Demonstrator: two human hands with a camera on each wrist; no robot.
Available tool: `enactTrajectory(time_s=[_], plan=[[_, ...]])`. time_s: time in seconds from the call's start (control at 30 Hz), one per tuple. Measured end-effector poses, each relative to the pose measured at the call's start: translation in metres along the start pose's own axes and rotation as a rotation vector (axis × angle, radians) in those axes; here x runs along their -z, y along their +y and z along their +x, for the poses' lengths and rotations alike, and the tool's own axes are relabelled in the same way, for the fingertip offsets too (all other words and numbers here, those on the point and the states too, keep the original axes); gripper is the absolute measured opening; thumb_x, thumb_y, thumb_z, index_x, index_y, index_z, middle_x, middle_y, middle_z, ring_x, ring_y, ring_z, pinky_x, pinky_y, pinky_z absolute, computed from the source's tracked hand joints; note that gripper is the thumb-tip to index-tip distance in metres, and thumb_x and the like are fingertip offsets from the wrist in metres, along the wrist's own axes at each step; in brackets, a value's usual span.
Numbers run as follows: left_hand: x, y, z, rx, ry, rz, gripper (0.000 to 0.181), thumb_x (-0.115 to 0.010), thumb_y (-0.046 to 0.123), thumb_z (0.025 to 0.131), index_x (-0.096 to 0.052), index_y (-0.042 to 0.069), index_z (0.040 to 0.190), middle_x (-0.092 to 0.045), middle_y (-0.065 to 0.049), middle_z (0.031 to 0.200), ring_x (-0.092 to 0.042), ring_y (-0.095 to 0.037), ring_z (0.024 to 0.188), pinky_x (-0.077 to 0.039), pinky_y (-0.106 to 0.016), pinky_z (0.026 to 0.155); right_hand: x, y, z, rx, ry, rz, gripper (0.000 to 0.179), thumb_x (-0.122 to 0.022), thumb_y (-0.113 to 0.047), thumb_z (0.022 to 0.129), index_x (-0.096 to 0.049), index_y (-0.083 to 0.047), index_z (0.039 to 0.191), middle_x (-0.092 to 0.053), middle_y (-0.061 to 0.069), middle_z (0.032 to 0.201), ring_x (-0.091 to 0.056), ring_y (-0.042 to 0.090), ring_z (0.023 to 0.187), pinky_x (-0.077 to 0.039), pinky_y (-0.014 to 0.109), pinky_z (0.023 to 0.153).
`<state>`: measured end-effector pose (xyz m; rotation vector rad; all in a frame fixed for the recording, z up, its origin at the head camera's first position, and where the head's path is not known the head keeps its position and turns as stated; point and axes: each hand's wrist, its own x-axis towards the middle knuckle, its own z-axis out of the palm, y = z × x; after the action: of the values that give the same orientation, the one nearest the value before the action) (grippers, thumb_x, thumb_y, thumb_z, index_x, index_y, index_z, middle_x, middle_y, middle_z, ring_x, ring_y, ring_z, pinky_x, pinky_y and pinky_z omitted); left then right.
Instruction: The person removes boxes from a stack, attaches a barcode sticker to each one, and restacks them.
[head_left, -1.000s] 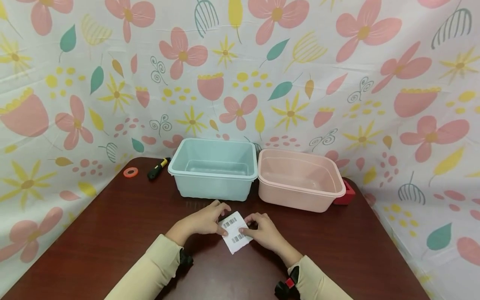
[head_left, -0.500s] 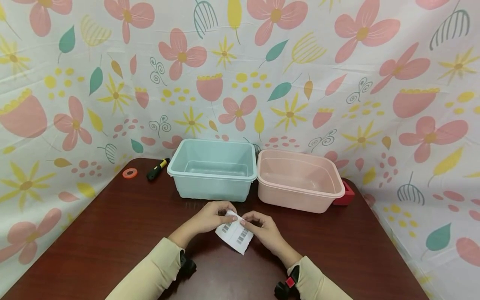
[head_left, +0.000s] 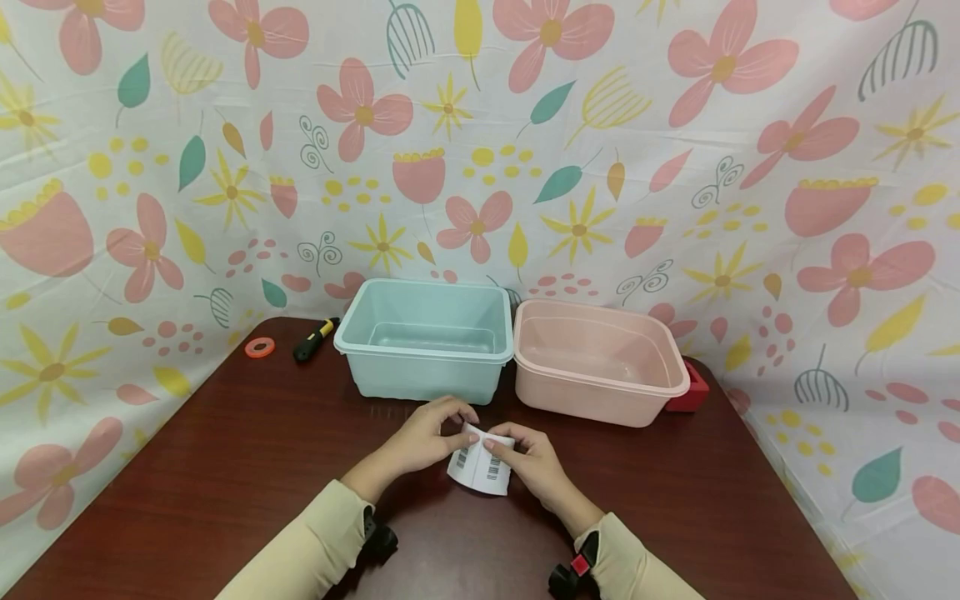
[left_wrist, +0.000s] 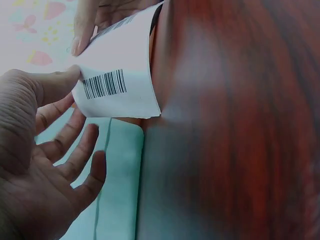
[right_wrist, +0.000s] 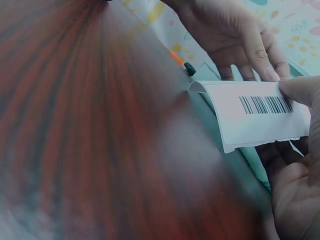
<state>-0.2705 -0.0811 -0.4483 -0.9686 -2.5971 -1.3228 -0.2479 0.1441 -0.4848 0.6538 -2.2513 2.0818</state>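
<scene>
A small white barcode label sheet (head_left: 480, 477) is held up between the two hands, in front of the blue tub. My left hand (head_left: 422, 439) pinches its upper left edge between thumb and forefinger; the other fingers are spread in the left wrist view. My right hand (head_left: 537, 472) pinches the upper right edge, thumb on the printed face. The two thumbs nearly meet at the top. In the left wrist view the label sheet (left_wrist: 135, 55) bends downward along its free edge. The right wrist view shows a barcode on the curved sheet (right_wrist: 235, 122) and part of its underside.
Behind the hands stand a light blue tub (head_left: 427, 375) and a pink tub (head_left: 592, 404), side by side. A red object (head_left: 687, 393) is partly hidden behind the pink one. At the back left lie an orange ring-shaped roll (head_left: 251, 350) and a black-and-yellow tool (head_left: 309, 346).
The label sheet has turned, and its printed columns now stand nearly upright to the head view. My left hand has shifted its hold from the left side to the top edge, near the right thumb.
</scene>
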Motion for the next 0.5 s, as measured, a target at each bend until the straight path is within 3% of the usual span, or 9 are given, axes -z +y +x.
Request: enactTrajectory(time_s=[0.2, 0.37, 0.5], plan=[[-0.0011, 0.0011, 0.0011, -0.168, 0.029, 0.071, 0.015, -0.075, 0.022, 0.093, -0.07, 0.02, 0.107, -0.063, 0.012, 0.107, -0.059, -0.01, 0.1, -0.052, -0.04, 0.088, 0.0011, 0.0004, 0.0003, 0.048, -0.02, 0.01, 0.016, -0.07, -0.01, 0.095, -0.071, 0.003, 0.103, -0.071, 0.012, 0.098, -0.065, 0.013, 0.088, -0.055, 0.029, 0.071], [-0.0008, 0.0016, 0.0014, -0.348, 0.045, 0.142, 0.015, -0.076, 0.02, 0.091, -0.075, 0.023, 0.106, -0.068, 0.015, 0.105, -0.058, -0.009, 0.103, -0.049, -0.032, 0.09, 0.0023, -0.0003, -0.0003, 0.012, -0.065, 0.067, 0.019, -0.068, -0.011, 0.096, -0.07, 0.006, 0.105, -0.071, 0.009, 0.097, -0.066, 0.014, 0.087, -0.056, 0.03, 0.069], [-0.0013, 0.0004, 0.002, -0.422, 0.062, 0.155, 0.016, -0.078, 0.02, 0.089, -0.078, 0.022, 0.104, -0.07, 0.014, 0.103, -0.06, -0.008, 0.102, -0.05, -0.028, 0.088, 0.0023, -0.0005, -0.0008, -0.013, -0.106, 0.138, 0.022, -0.066, -0.01, 0.096, -0.068, 0.01, 0.106, -0.071, 0.008, 0.097, -0.068, 0.017, 0.086, -0.057, 0.031, 0.069]])
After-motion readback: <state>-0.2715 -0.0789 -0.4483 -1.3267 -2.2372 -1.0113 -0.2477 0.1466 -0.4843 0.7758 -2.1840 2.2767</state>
